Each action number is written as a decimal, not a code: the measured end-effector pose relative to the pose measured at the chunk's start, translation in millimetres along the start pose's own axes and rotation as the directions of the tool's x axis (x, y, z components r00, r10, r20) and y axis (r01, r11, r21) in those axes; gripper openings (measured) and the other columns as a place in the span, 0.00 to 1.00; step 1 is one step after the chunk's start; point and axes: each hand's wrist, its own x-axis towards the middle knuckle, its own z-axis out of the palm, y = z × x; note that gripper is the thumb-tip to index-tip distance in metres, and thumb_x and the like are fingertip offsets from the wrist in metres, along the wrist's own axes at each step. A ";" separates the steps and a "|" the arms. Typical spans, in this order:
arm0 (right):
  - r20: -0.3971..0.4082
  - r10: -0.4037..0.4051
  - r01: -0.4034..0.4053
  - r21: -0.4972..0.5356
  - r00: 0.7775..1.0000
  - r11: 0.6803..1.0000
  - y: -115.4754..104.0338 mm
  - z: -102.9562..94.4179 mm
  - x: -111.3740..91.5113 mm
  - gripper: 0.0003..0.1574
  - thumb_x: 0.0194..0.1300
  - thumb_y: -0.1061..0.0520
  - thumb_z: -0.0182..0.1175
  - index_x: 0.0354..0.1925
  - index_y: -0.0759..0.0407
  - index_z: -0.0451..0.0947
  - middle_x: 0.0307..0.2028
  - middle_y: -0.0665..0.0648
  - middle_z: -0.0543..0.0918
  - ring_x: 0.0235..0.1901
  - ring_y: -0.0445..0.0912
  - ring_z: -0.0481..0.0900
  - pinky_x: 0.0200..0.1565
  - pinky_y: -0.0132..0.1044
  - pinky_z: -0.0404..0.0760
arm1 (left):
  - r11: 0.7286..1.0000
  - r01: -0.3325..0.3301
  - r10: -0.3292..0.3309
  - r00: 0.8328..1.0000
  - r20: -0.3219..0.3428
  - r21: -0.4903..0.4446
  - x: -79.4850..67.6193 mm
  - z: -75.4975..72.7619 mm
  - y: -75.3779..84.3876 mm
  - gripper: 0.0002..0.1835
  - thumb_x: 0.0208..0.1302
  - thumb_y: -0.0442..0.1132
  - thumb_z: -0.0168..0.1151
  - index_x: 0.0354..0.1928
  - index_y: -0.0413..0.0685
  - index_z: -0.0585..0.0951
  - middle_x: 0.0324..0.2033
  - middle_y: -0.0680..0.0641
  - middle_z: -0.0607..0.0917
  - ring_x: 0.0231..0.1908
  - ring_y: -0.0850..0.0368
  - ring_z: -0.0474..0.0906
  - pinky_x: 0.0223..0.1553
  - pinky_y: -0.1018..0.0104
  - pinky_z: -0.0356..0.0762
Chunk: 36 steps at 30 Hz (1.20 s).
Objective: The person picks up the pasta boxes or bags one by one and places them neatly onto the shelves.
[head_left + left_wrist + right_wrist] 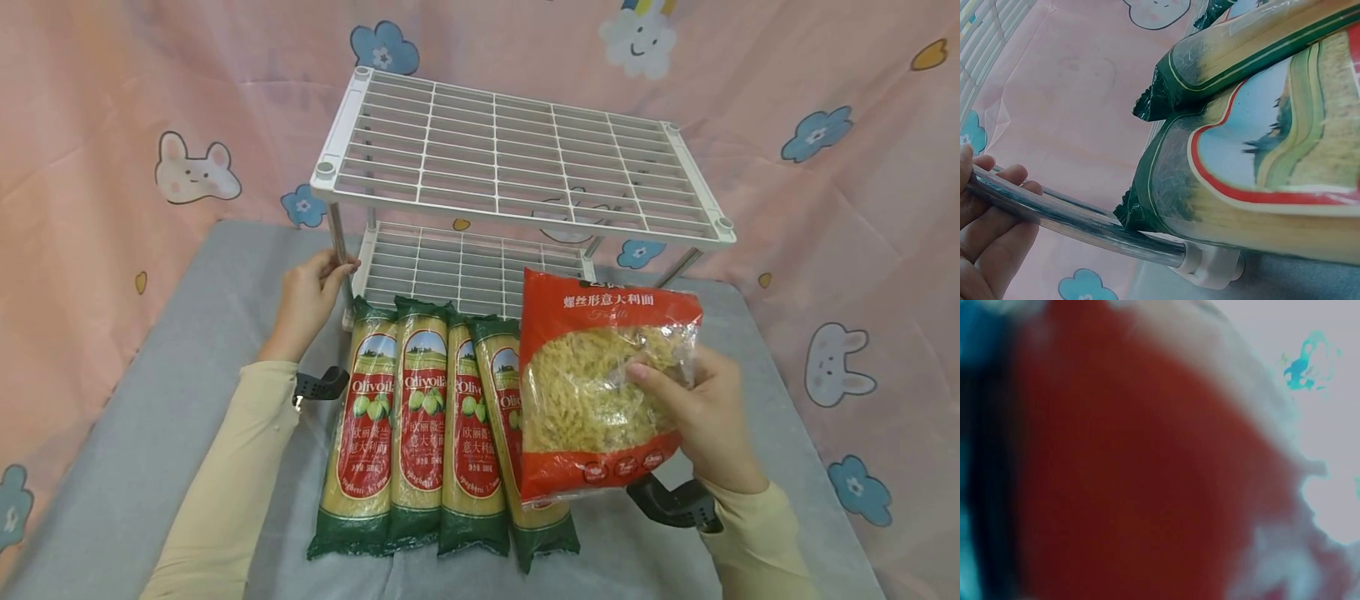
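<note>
Pink cloth [247, 50] printed with rabbits, clouds and blue flowers hung behind a grey worktop [213, 300], on which stood a two-tier white rack [342, 125] with metal posts. Of the hands, the left hand [306, 300] held the front left post [337, 229], its fingers curled about the metal; the right hand [708, 417] gripped a bag of fusilli [581, 387] by one side, thumb across the front, the other fingers hidden behind. The bag was before the rack, partly masking the rightmost of four spaghetti packs [416, 417]; whether the two touched could not be told. The packs lay side by side, their upper ends near the lower shelf [367, 260].

Several faults appeared possible. Held at one side only, the smooth film might have slipped, or the loose contents shifted, letting the bag swing down onto the packs. A pull on the post might have skewed the light-looking rack.

The bag itself was roughly rectangular, red at top and bottom, with Chinese lettering above; a glossy clear window, slightly creased, displayed pale yellow spirals. The right wrist view, badly blurred, showed chiefly red.
</note>
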 end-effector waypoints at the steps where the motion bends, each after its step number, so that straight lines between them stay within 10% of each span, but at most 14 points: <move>1: 0.001 -0.008 0.008 0.003 1.000 1.000 -2.6 0.5 1.0 0.12 0.58 0.72 0.62 0.43 0.75 0.77 0.34 0.55 0.85 0.28 0.44 0.84 0.28 0.35 0.83 | 1.000 0.001 -0.001 1.000 0.001 0.000 -0.1 0.0 -0.3 0.12 0.69 0.34 0.54 0.46 0.31 0.79 0.44 0.34 0.83 0.47 0.38 0.80 0.47 0.48 0.77; 36: -0.014 -0.183 0.183 0.170 0.983 0.968 -75.6 25.9 45.0 0.16 0.54 0.73 0.63 0.44 0.71 0.79 0.37 0.64 0.83 0.32 0.50 0.84 0.31 0.36 0.84 | 0.999 0.004 -0.004 1.000 0.007 -0.031 -0.3 -0.1 -1.9 0.12 0.69 0.36 0.54 0.46 0.32 0.79 0.44 0.35 0.83 0.47 0.40 0.80 0.47 0.48 0.77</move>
